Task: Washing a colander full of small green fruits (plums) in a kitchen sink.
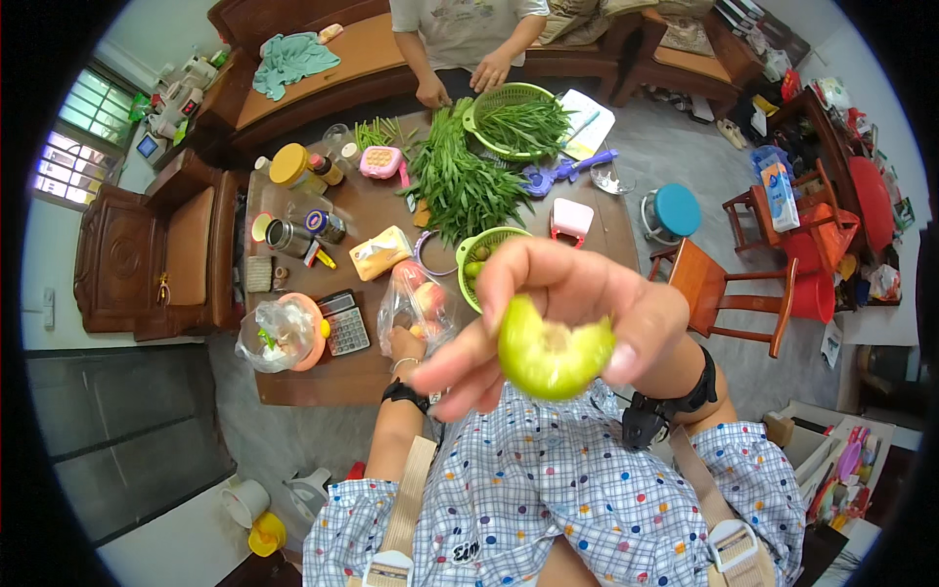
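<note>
Close before my face, my right hand pinches a bitten green fruit between thumb and fingers. Its pale flesh shows along the bite. My left hand is at the table's near edge, against a clear plastic bag of peaches. Whether its fingers grip the bag cannot be made out. Partly hidden behind my right hand, a small green colander holds several small green fruits.
Leafy green vegetables lie across the wooden table, beside a larger green colander. Opposite, a person has both hands near the greens. A calculator, a tissue pack and jars stand left. A wooden chair stands right.
</note>
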Available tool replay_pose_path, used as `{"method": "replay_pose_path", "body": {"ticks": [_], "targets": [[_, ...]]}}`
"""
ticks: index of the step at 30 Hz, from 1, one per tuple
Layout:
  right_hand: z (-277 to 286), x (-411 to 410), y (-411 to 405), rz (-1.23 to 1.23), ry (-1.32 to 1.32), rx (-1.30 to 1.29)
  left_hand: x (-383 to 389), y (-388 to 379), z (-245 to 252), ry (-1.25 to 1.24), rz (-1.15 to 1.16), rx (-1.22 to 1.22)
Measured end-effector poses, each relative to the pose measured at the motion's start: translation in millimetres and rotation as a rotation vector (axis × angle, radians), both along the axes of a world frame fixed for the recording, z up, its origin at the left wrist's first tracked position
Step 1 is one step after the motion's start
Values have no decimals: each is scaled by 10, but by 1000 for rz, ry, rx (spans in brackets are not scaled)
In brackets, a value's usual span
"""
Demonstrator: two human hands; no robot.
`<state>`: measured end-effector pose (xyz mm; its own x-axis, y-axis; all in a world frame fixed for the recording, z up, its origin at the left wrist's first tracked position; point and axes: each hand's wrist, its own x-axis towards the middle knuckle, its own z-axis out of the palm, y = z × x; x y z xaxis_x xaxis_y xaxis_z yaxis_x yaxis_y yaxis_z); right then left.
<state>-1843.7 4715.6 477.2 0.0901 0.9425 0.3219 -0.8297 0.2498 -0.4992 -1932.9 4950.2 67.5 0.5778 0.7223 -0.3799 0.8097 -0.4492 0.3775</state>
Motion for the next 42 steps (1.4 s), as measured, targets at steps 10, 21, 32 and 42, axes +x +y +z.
{"method": "replay_pose_path", "body": {"ticks": [10,21,32,42], "targets": [[223,-134,34,-93,-439,195,39,-8,3,15,9,10],[194,-172,109,-182,-570,445,-34,-5,-182,-64,-2,75],[183,-183,102,-192,-559,476,19,-28,-9,22,9,-9],[186,-170,103,-203,-618,488,39,-14,-16,22,7,-12]]}}
